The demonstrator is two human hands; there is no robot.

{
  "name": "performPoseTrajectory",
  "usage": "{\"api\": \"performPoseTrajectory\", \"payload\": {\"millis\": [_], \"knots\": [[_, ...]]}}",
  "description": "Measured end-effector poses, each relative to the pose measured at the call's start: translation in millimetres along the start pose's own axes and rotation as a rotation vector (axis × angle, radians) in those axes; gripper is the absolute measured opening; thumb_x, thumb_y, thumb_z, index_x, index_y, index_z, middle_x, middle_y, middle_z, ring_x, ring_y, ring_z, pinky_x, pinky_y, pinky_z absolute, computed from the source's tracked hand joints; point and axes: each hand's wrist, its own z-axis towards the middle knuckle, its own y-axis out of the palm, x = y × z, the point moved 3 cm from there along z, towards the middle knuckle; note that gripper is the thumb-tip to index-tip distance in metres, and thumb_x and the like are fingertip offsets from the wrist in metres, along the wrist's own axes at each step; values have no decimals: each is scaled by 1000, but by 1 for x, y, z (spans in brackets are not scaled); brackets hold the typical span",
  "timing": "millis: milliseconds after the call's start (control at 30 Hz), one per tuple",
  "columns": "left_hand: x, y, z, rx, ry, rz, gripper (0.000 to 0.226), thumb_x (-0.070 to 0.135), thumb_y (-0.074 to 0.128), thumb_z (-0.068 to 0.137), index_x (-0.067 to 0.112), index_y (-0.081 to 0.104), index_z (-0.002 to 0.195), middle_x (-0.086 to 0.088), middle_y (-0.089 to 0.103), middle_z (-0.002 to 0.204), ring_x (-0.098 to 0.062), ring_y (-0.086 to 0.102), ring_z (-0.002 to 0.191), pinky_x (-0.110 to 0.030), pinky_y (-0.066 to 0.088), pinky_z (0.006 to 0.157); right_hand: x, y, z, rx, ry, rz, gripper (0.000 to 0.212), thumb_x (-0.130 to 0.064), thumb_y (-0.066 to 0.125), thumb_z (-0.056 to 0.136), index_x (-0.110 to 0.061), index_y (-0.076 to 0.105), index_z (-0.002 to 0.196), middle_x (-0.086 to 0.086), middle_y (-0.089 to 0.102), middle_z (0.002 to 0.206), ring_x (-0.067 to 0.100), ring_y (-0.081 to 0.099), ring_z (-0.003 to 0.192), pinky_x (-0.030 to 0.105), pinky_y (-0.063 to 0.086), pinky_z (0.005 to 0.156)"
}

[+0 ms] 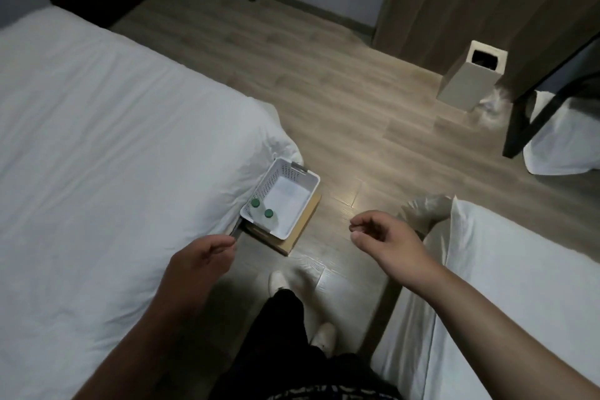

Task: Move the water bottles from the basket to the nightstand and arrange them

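Both hands hover empty, fingers loosely curled: left hand [201, 256], right hand [386, 237]. Just beyond them, one white basket [276, 178] sits on a wooden board [302, 230] beside the bed [113, 140], holding two green-capped water bottles [268, 214] in its near-left corner.

I see a white perforated plastic basket [271, 180] on a flat wooden block [302, 230] on the floor, tight against the corner of the white bed [113, 140]. In its near left corner the first water bottle [255, 204] and the second water bottle [268, 214] stand upright, just beside each other, clear-bodied with green caps
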Motion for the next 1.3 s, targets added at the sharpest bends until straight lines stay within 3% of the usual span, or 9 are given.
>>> {"api": "performPoseTrajectory", "payload": {"millis": [200, 267, 333, 433, 667, 867, 1033, 1167, 1300], "knots": [[-1, -28, 56, 60, -57, -136, 31, 49, 69, 59, 37, 75, 87, -1, 76, 94, -28, 69, 98, -49, 53, 94, -31, 24, 58, -91, 15, -68, 12, -11, 70, 83, -19, 69, 92, 6, 70, 87, 14, 65, 79, 29, 51, 79], [-8, -33, 72, 51, -90, -116, 12, 33, 75, 72, 31, 75, 84, 1, 76, 90, -24, 69, 89, -36, 55, 85, -40, 31, 83, -113, 17, -92, 12, -10, 70, 83, -18, 69, 92, 4, 70, 85, 9, 63, 77, 25, 49, 77], [-19, -35, 85, 32, -116, -80, 16, 10, 75, 82, 26, 72, 85, 8, 75, 87, -14, 66, 79, -18, 52, 72, -50, 39, 110, -129, -3, -116, 11, -9, 69, 84, -14, 68, 93, 4, 69, 86, 7, 62, 77, 22, 48, 76], [-34, -35, 100, 16, -173, -16, 18, 26, 70, 70, 23, 72, 88, 1, 75, 81, -2, 64, 72, -8, 48, 65, -54, 56, 152, -162, -27, -187, 9, -9, 68, 85, -12, 68, 94, 0, 67, 83, 5, 59, 73, 17, 46, 72], [-110, -27, 162, -49, -329, 174, 59, 69, 54, 51, 28, 66, 92, 4, 72, 90, -12, 67, 84, -28, 49, 76, 14, 103, 261, -334, -8, -596, 13, -26, 66, 82, -23, 59, 93, -10, 60, 83, 14, 58, 81, 24, 42, 73], [-197, 9, 241, -11, -450, 197, 34, 21, 73, 84, 12, 65, 116, -6, 68, 110, -15, 62, 95, -25, 42, 86, 98, 153, 336, -518, 36, -790, 42, -33, 66, 83, -20, 57, 122, 0, 62, 121, 17, 59, 110, 23, 43, 85], [-262, 47, 303, -24, -434, 245, 37, 20, 63, 92, 11, 57, 127, 1, 60, 120, -19, 59, 115, -28, 42, 94, 166, 208, 380, -618, -81, -835, 48, -32, 66, 84, -17, 53, 128, 4, 59, 128, 21, 56, 114, 26, 42, 93], [-293, 71, 344, -21, -341, 304, 30, 18, 55, 95, 17, 61, 125, -2, 63, 124, -18, 59, 111, -31, 44, 96, 212, 252, 396, -653, -129, -763, 50, -28, 61, 89, -14, 47, 134, 7, 55, 133, 20, 51, 121, 24, 38, 98], [-311, 92, 373, 7, -276, 249, 22, 11, 53, 94, 21, 63, 110, 6, 63, 104, -14, 61, 98, -32, 50, 88, 253, 278, 408, -691, -120, -754, 56, -25, 63, 87, -15, 42, 138, 7, 47, 139, 21, 45, 127, 25, 34, 103]]}}
